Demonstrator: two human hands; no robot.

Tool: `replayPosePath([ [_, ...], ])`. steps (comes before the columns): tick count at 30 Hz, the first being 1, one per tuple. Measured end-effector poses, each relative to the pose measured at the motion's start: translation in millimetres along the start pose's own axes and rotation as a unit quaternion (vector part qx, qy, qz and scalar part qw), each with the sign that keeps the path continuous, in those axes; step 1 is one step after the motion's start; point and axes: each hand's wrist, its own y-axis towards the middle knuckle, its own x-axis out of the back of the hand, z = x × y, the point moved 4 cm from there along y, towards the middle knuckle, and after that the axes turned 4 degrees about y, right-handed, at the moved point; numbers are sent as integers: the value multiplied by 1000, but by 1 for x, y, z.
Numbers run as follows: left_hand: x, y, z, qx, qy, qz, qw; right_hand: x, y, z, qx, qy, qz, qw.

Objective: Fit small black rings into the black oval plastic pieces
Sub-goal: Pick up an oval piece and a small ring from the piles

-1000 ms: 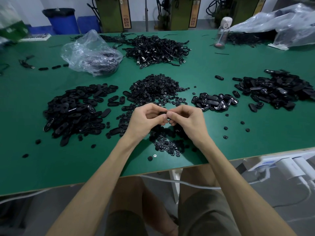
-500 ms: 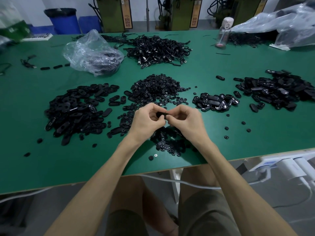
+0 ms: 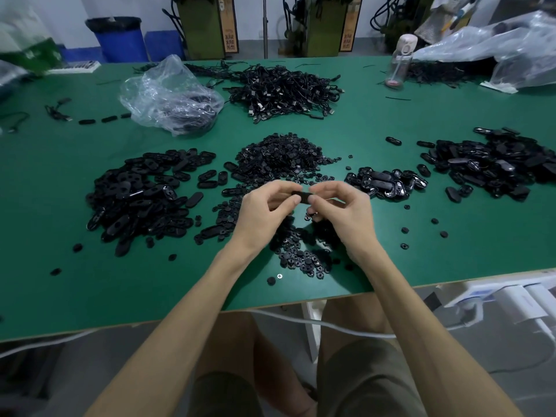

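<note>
A person's left hand (image 3: 264,209) and right hand (image 3: 343,209) meet above a green work table (image 3: 90,281), fingers curled, each pinching one end of a single black oval plastic piece (image 3: 301,196) held level between them. Whether a ring sits in it cannot be told. Directly beneath the hands lies a scatter of small black rings (image 3: 301,257), and just beyond the fingertips rises the main heap of rings (image 3: 279,158). A broad pile of black oval pieces (image 3: 141,197) spreads to the left of the left hand. A smaller glossy cluster of ovals (image 3: 385,183) sits just beside the right hand, with a larger mound (image 3: 496,164) farther right. Well beyond the hands are a crumpled clear plastic bag (image 3: 171,94) and a tangle of black cords (image 3: 282,88).
</note>
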Motion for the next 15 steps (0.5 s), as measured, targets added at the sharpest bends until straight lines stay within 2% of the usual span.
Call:
replayPosePath([
  [4, 7, 0, -7, -23, 54, -61, 996, 20, 3, -5, -42, 116, -158, 980],
  [7, 12, 2, -7, -10, 45, -47, 998, 31, 4, -10, -76, 199, -250, 945],
  [11, 22, 10, -3, 40, 29, -31, 998, 36, 5, -12, -73, 175, -292, 937],
  [15, 47, 26, 7, 79, 171, -66, 980, 34, 4, -12, -74, 162, -278, 944],
])
